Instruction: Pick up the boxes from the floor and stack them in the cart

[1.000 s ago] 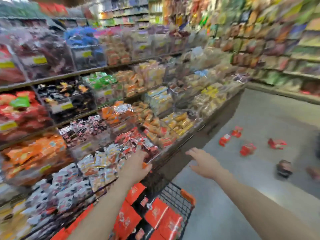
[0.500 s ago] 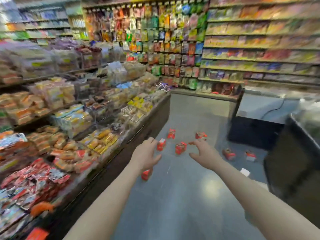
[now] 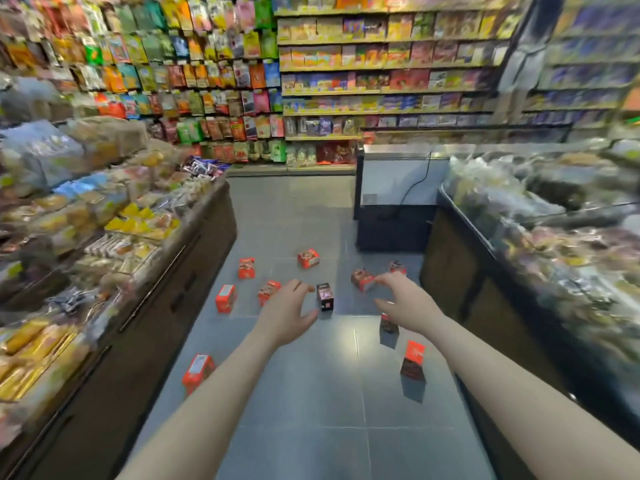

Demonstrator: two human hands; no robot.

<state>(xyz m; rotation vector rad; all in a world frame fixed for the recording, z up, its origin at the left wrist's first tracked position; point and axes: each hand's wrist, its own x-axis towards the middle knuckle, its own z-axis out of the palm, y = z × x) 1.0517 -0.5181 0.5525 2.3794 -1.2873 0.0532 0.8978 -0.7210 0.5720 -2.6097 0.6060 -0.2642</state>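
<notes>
Boxes [image 3: 225, 298], red ones, are scattered all over the grey tile floor [image 3: 304, 427] of this shop aisle, around ten I can count, some upright and some tipped. No cart in sight from here, so I'd say loads left to do. Left hand [image 3: 287, 313] and right hand [image 3: 405, 303] are both stretched out over the mess, fingers loose and spread, holding nothing. Snack bins [image 3: 114, 216] run down the left, a dark counter [image 3: 460, 292] sits on the right, and packed shelves [image 3: 381, 67] fill the far wall.

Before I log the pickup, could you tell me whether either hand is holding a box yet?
Neither: the left hand and right hand hover with spread, empty fingers above the boxes scattered on the floor.
</notes>
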